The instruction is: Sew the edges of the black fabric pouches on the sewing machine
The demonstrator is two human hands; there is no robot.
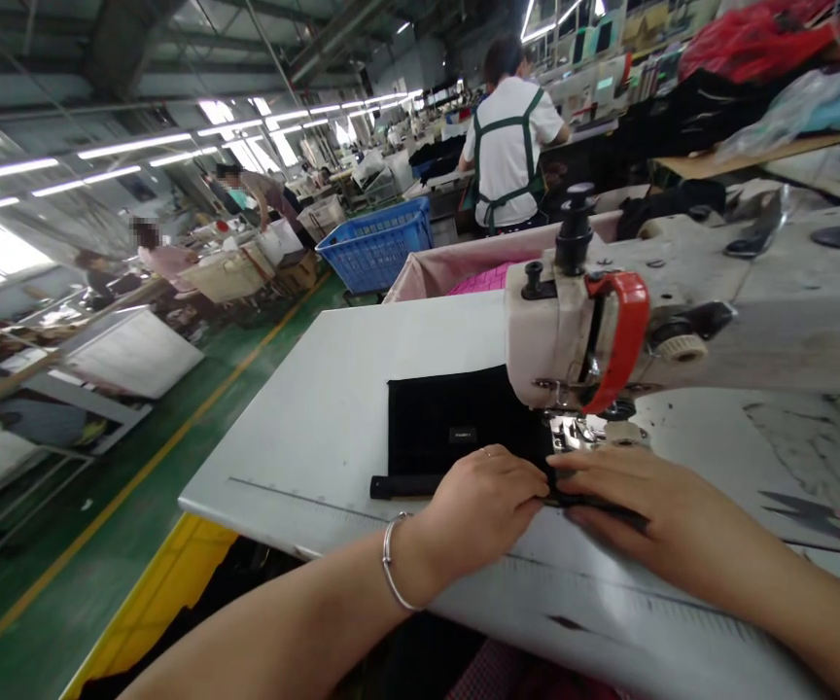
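Observation:
A black fabric piece (427, 418) with a small dark label (462, 435) lies flat on the white sewing table, partly under the head of a sewing machine (551, 335). A black strip (405, 486) runs along its near edge. My left hand (489, 496), with a silver bangle at the wrist, is closed over that edge, its fingertips pinching the fabric just left of the presser foot (570, 433). Close in front of the foot, my right hand (628, 491) grips the same edge between thumb and fingers. The needle itself cannot be made out.
Scissors (828, 515) with pink handles lie at the right on the table (303, 408). A pink-lined bin (420, 272) and a blue basket (376, 243) stand behind it. A yellow container (164, 583) is below the left edge. A person (507, 146) works beyond.

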